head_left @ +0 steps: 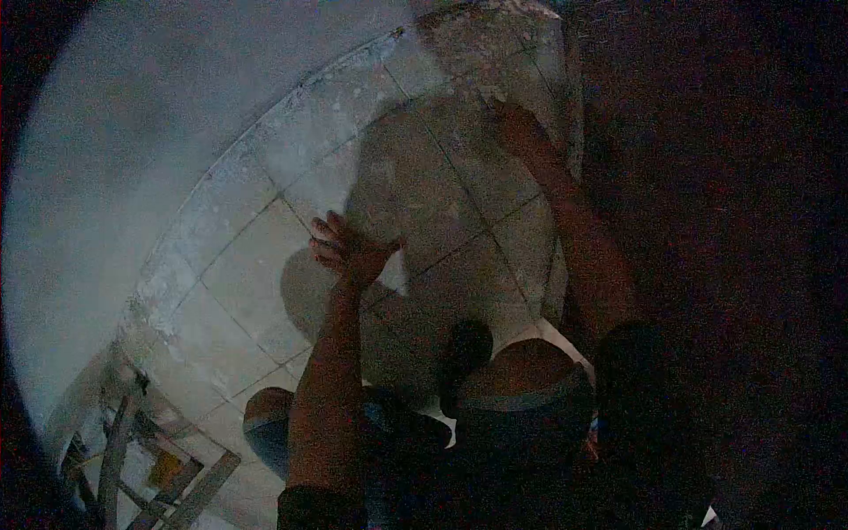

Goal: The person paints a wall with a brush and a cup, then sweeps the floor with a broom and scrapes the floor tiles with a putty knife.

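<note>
My left hand (353, 252) hovers over the tiled floor (256, 309), its fingers spread and nothing in them. Farther forward and to the right, my right hand (512, 122) is low by the tiles, close to a dirty, rough patch (477, 84). Its fingers look drawn together, but the dark hides what they hold, if anything. Several dark joint lines run between the pale tiles. My shadow covers much of the floor between the hands.
A pale wall (194, 115) with a stained, whitish lower edge borders the floor ahead and left. A very dark surface (689, 177) rises at the right. Wooden frame pieces (168, 468) stand at lower left. My bent knees (530, 375) are close below.
</note>
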Action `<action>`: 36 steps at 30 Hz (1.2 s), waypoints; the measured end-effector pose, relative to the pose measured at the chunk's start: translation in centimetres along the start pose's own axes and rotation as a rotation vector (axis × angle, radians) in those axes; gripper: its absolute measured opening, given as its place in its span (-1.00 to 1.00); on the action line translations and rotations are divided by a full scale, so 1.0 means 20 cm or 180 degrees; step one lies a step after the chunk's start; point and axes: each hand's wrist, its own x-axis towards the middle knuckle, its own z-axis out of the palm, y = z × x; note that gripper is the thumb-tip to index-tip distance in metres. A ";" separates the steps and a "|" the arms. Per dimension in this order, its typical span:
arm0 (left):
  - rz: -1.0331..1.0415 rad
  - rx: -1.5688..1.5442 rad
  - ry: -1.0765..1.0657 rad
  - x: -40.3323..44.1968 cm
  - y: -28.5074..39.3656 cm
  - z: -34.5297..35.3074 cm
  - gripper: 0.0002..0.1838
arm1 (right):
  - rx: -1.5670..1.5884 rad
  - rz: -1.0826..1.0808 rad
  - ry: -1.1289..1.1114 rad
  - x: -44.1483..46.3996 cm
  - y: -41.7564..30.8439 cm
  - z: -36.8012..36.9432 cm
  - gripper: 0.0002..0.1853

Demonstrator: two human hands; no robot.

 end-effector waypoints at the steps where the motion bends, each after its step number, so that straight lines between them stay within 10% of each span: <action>1: 0.0000 -0.0012 -0.0001 0.00 0.00 0.02 0.69 | -0.0396 -0.0342 -0.0066 0.07 0.00 -0.03 -0.51; 12: 0.0870 0.0308 0.1062 0.03 -0.12 0.18 0.69 | -0.0068 -0.0163 0.0042 0.01 -0.14 -0.23 -0.46; 15: -0.0005 0.0278 -0.0187 -0.06 0.07 -0.09 0.67 | -0.0461 -0.0150 -0.0417 0.24 -0.06 -0.24 -0.50; 25: -0.0147 0.0134 -0.0307 -0.07 0.04 -0.11 0.67 | -0.0626 -0.0001 -0.0536 0.37 -0.09 -0.28 -0.61; 28: 0.0107 0.0151 -0.0060 -0.05 -0.02 -0.02 0.65 | -0.0421 -0.0273 -0.0635 0.36 -0.03 -0.32 -0.60; 30: 0.0999 0.0162 0.1528 0.02 -0.14 0.18 0.65 | -0.0205 -0.0491 -0.0273 0.26 -0.03 -0.31 -0.58; 33: 0.0194 0.0281 0.0109 0.01 -0.07 0.08 0.65 | 0.0019 -0.0643 0.0210 0.26 0.06 -0.27 -0.55; 36: 0.0174 0.0350 0.0235 0.03 -0.07 0.10 0.65 | 0.0308 -0.1065 0.0638 0.32 0.10 -0.26 -0.52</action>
